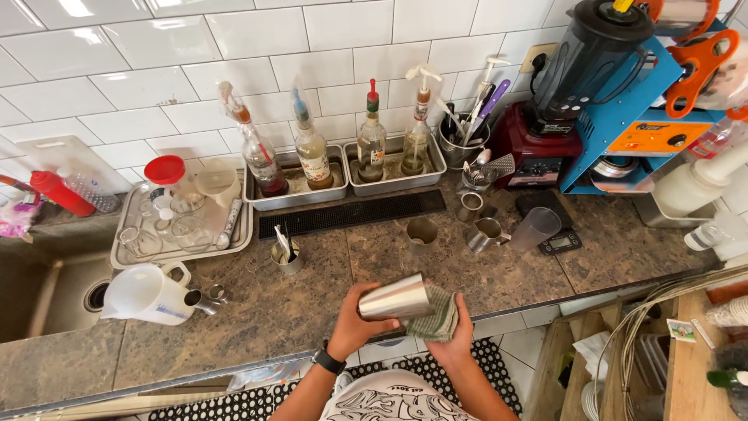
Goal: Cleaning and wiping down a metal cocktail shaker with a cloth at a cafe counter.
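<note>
1. work item: a polished, tapered stainless-steel shaker tin [396, 298] lies roughly on its side, held in the air just over the front edge of the brown speckled stone counter [273, 312], touching no other vessel.
2. left hand [352, 320]: fingers are wrapped around the tin's narrower end and closed firmly on it. a black wristwatch [328, 359] sits on this wrist.
3. right hand [452, 334]: it presses a folded green-and-beige checked cloth [436, 313] against the tin's wider end, fingers curled behind the cloth. whether the cloth enters the mouth cannot be told.
4. arm pose: both forearms rise from the lower edge of the view and converge at the tin, wrists bent inward, hands close to the body.
5. procedure, judged from the pose: the step in hand is likely wiping the tin. keep the left grip fixed while the cloth does the work, rotate the tin for full coverage, and maintain steady cloth pressure, since polished steel probably slips easily.
6. clearance: a small steel jigger [421, 231] and a steel milk pitcher [485, 233] stand further back, well apart; a white plastic measuring jug [144, 295] stands to the left.
</note>
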